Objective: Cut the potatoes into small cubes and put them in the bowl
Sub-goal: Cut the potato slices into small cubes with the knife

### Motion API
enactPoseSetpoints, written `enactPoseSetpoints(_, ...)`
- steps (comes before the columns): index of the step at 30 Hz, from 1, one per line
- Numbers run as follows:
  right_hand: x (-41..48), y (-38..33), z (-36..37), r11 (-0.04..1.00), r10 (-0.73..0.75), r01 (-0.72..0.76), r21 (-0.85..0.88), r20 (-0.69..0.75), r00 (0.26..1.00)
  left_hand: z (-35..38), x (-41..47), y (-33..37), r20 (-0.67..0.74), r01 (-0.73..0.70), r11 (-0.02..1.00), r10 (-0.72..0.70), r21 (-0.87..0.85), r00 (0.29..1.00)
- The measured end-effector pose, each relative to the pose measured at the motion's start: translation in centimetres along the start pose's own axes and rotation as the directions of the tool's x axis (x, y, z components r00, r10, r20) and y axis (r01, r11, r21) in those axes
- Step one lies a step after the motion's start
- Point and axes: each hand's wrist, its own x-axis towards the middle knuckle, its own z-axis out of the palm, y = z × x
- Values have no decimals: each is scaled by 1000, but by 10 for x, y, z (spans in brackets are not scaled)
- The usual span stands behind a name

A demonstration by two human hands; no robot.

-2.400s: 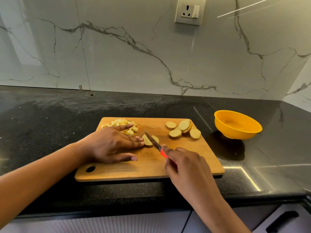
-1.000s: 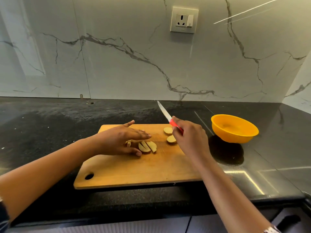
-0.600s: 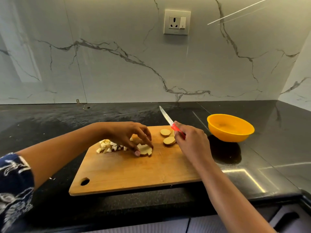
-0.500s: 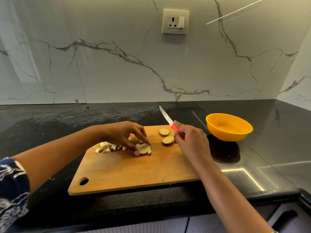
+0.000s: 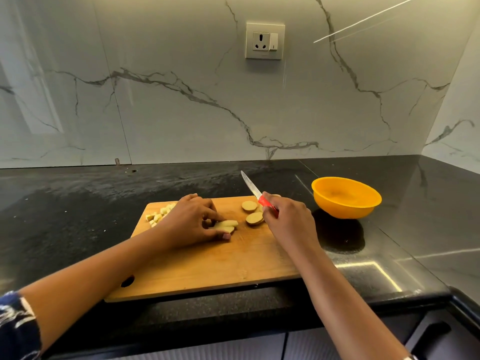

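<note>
The dark bench carries a wooden cutting board at its front edge. An orange bowl stands apart to the board's right, with no potato showing inside it. On the board, the left hand has its fingers curled down, pinching a small bundle of potato strips together. The right hand is wrapped round the red handle of a knife, whose blade points up and away, clear of the board. Round slices lie between the hands, and a heap of cubes sits at the board's far left corner. The step in hand looks like squaring up the strips for crosscuts. The next move calls for bringing the blade down across them, near the left fingertips yet clear of them.
</note>
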Motion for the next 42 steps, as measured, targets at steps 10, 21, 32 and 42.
enactPoseSetpoints(10, -61, -24, -25, 991, -89, 100, -84, 120, 989, 1, -26, -2, 90, -86, 984, 73, 154, 993)
enactPoseSetpoints(21, -83, -42, -30, 988, -93, 112, -109, 164, 982, 5, -15, 0, -1, -126, 989, 126, 76, 992)
enactPoseSetpoints(32, -76, -50, -27, 968, -88, 122, -218, 157, 984, 4, -27, -5, -145, -90, 996, 93, 28, 985)
enactPoseSetpoints(42, -76, -56, -18, 977, -92, 115, -180, 135, 987, 0, -30, -4, -162, -78, 997, 80, 15, 983)
